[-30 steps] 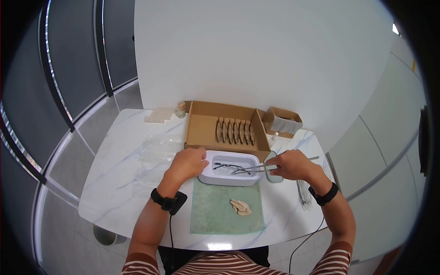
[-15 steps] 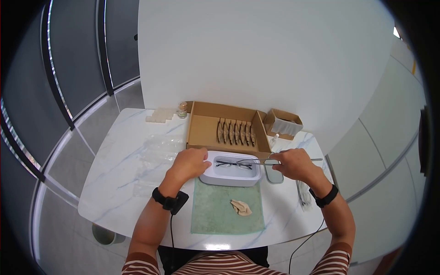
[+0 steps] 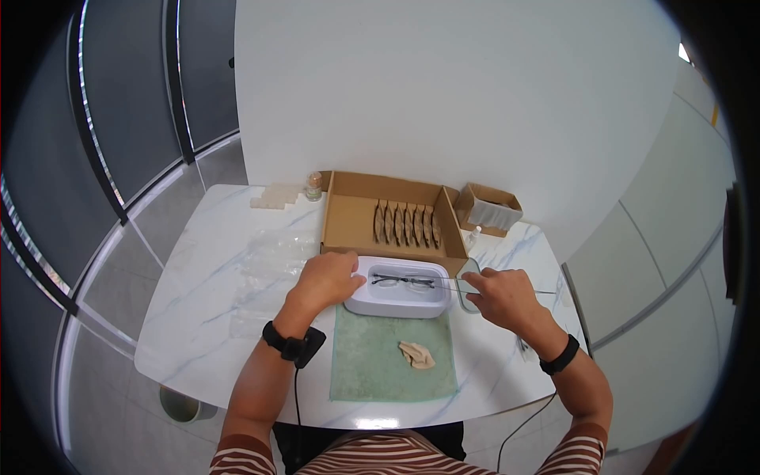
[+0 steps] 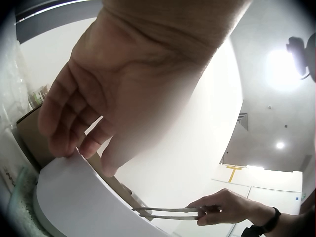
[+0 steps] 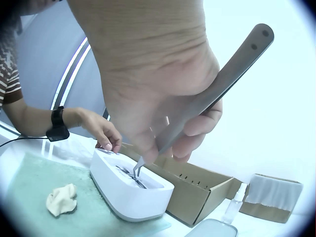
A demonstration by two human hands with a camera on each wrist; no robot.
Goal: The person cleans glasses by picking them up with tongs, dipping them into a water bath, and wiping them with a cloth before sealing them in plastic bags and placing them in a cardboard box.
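The tub holds glasses, perhaps touched by the tweezers the right hand pinches. The left hand rests relaxed fingers on the tub; the box behind it holds curved pieces.

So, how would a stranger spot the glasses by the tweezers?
On the marbled table, find the big cardboard box, then the white tub in front. The dark-framed glasses lie inside, near the tweezers in the right hand. Unlike the row of dark things in the box, they're a single pair.
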